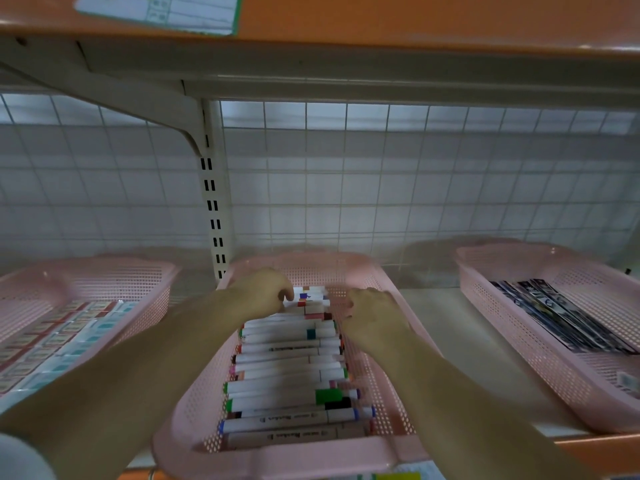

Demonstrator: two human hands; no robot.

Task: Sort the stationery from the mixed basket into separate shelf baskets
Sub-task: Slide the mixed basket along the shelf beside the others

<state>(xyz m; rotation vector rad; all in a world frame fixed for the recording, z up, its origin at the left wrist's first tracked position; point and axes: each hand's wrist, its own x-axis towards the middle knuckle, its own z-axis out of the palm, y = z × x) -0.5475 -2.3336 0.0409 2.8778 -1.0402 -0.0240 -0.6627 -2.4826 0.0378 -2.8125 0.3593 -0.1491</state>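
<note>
I am at the middle basket [277, 459] on the shelf [450, 323], the one that takes the markers [287, 375]. They lie crosswise in a tidy stack from the front rim to the far end. My left hand [263, 292] is curled over the left ends of the farthest markers, thumb against them, and it looks to me like a grip on them, though the blur makes that less than sure. My right hand [375, 315] sits at the right ends of the same far markers, just inside the basket wall, with its fingers bent. I cannot tell whether it holds anything or only steadies the row. I judge this to be the placing step: fresh markers being set at the back and squared up against the rest. The left basket [104, 275] holds flat labelled packets [52, 341], and the right basket [512, 341] holds long dark packets [561, 317]. Both stand well apart from my hands. The mixed basket is not in view. Next I should let go without nudging the stack askew, draw both hands back over the front rim, and go for another item.
</note>
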